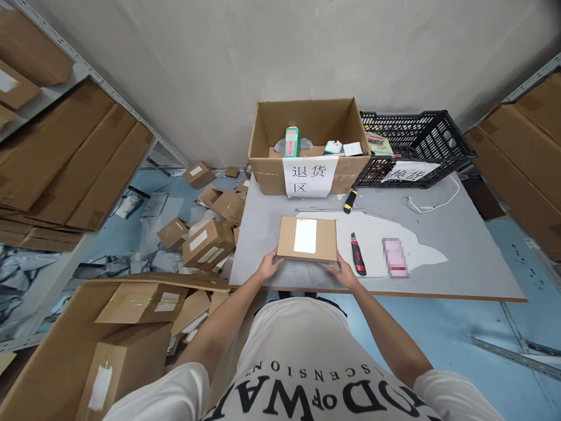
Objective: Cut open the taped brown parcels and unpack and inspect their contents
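**Sealed parcel on the packing table, knife not yet lifted**

A person in a white printed shirt stands at the near edge of a grey table (460, 251), both bare hands on a flat cardboard parcel (307, 238) that lies on the table top. The left hand (268, 267) grips the parcel's near left corner, fingers curled against its side; the right hand (343, 272) clasps the near right corner in the same way. The parcel appears closed, its white label facing up, so by the look of it the opening has not begun. Just right of the parcel lies a red and black box cutter (358, 254), untouched, and right of that a pink item (395, 257), blurred beyond telling. Beyond the parcel a yellow and black tool (349, 200) rests on the table. Farther back stands an open carton (307, 126) with a paper sign taped to its front; a green box and a few small packs lie inside, which suggests some goods are already sorted there. A black crate (421, 146) sits to the right of that carton. To the left of the parcel, off the table, cardboard boxes (205, 240) litter the blue floor.
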{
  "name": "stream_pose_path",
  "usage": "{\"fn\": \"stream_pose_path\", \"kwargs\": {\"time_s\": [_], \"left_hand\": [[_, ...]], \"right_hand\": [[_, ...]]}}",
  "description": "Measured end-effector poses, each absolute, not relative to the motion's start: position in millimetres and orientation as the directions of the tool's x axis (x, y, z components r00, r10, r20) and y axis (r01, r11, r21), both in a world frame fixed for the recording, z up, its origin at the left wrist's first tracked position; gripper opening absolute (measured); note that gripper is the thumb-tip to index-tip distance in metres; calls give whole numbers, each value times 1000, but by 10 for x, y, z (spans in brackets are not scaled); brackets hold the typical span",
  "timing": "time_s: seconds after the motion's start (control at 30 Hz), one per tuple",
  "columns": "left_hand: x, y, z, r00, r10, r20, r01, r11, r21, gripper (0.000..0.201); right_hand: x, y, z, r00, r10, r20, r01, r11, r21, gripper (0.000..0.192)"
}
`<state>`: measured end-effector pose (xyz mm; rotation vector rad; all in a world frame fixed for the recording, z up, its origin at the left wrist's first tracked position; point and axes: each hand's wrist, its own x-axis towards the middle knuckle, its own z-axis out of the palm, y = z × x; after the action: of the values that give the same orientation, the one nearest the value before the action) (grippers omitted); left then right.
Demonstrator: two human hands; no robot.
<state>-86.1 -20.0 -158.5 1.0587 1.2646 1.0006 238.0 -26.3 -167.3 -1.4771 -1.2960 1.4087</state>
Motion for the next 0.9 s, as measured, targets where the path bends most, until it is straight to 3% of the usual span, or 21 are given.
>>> {"fn": "stream_pose_path", "kwargs": {"time_s": [0.17, 0.4, 0.63, 0.77, 0.9], "left_hand": [[-821, -145, -1406, 71, 979, -193, 236, 172, 956, 50], [-828, 82, -855, -14, 989, -145, 587, 125, 800, 45], [-797, 391, -832, -95, 976, -196, 535, 216, 817, 44], [-801, 439, -983, -96, 967, -235, 430, 253, 866, 41], [-801, 369, -1111, -37, 964, -262, 288, 261, 921, 55]], "right_hand": [[2332, -139, -1476, -114, 970, -216, 472, -139, -871, 40], [2517, 268, -937, -158, 974, -163, 724, 2, -689, 39], [2513, 620, -771, -129, 944, -304, 769, -98, -631, 50], [2498, 674, -873, -109, 928, -355, 731, -168, -661, 53], [2521, 685, -977, -46, 936, -349, 690, -223, -688, 52]]}}
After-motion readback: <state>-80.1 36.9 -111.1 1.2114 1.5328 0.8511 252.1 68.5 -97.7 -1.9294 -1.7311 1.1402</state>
